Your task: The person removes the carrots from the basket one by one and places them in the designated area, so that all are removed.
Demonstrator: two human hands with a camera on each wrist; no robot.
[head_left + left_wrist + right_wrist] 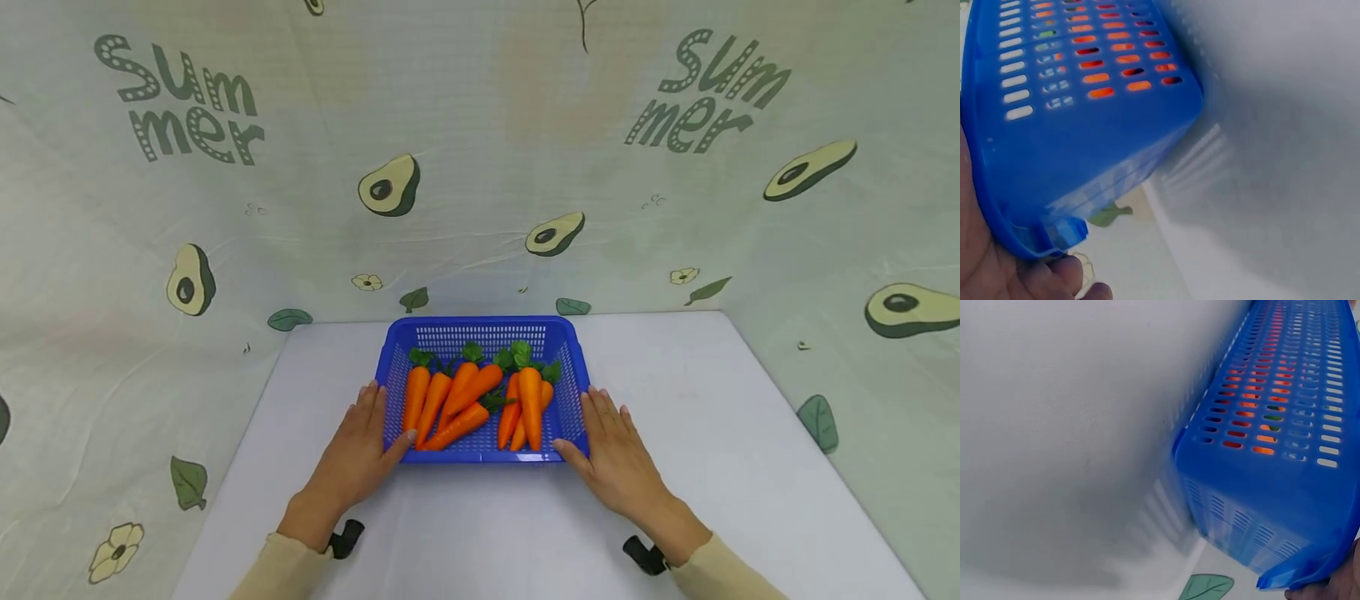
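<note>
A blue plastic basket with slotted sides sits on the white table. Inside it lie several orange carrots with green leafy tops, in a larger group at left and a smaller one at right. My left hand rests along the basket's left side, fingers straight, thumb at the front left corner. On the opposite side my right hand mirrors it, its thumb touching the front right corner. Both wrist views show fingertips at the basket's rim; parts of each hand are out of frame there.
The white table extends to both sides of the basket and in front of it. A cloth backdrop printed with avocados, leaves and lettering hangs behind and beside the table. Each wrist wears a black strap piece.
</note>
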